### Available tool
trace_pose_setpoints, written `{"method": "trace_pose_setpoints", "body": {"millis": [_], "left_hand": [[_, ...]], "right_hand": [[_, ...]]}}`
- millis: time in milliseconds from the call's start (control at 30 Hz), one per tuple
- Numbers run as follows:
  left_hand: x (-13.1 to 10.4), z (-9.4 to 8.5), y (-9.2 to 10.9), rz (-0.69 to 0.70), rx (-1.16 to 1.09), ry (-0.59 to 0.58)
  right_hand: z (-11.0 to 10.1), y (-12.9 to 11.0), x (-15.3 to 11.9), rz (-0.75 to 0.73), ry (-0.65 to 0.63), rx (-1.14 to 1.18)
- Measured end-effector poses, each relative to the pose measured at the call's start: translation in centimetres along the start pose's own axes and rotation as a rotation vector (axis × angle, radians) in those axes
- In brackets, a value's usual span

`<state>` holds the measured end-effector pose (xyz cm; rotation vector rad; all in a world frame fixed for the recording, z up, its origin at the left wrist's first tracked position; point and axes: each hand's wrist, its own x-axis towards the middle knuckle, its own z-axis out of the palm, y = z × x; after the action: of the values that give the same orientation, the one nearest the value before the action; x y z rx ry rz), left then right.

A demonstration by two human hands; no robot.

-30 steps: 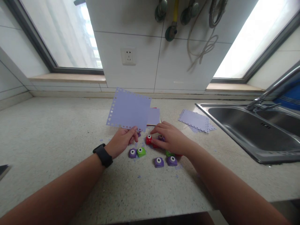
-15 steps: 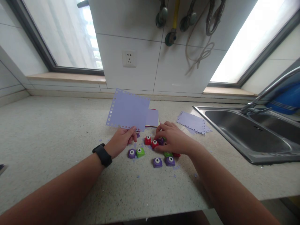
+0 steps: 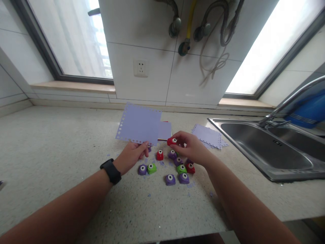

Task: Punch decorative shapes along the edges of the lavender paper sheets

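Note:
My left hand (image 3: 134, 151) pinches the lower edge of a purple sheet of paper (image 3: 139, 122), raised above the counter. Shaped holes run along the sheet's left, top and bottom edges. Between the thumb and fingers of my right hand (image 3: 189, 145) is a red craft punch (image 3: 172, 141), lifted just right of the sheet and apart from it. Several more punches lie below the hands: a red punch (image 3: 159, 155), a green punch (image 3: 151, 168), a purple punch (image 3: 170, 179) and others grouped under my right hand.
Behind the held sheet lies a stack of paper (image 3: 165, 129). Punched purple sheets (image 3: 207, 135) rest near the steel sink (image 3: 264, 149) on the right. Small paper bits (image 3: 149, 195) are scattered over the counter (image 3: 76, 142). A tiled wall with a socket (image 3: 140, 68) stands behind.
My right hand has picked up a red punch from the group and raised it toward the sheet's right side. The left hand keeps the sheet in nearly the same place.

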<state>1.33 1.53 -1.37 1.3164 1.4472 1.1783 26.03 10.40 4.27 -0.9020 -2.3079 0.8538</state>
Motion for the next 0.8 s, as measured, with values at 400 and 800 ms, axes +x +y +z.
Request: {"method": "trace_pose_setpoints", "body": {"millis": [400, 800], "left_hand": [[-0.6, 0.2, 0.6, 0.012, 0.054, 0.027], [-0.8, 0.0, 0.0, 0.048, 0.141, 0.002]], "right_hand": [[2.3, 0.2, 0.6, 0.068, 0.056, 0.709], [3.5, 0.6, 0.5, -0.001, 0.024, 0.822]]}}
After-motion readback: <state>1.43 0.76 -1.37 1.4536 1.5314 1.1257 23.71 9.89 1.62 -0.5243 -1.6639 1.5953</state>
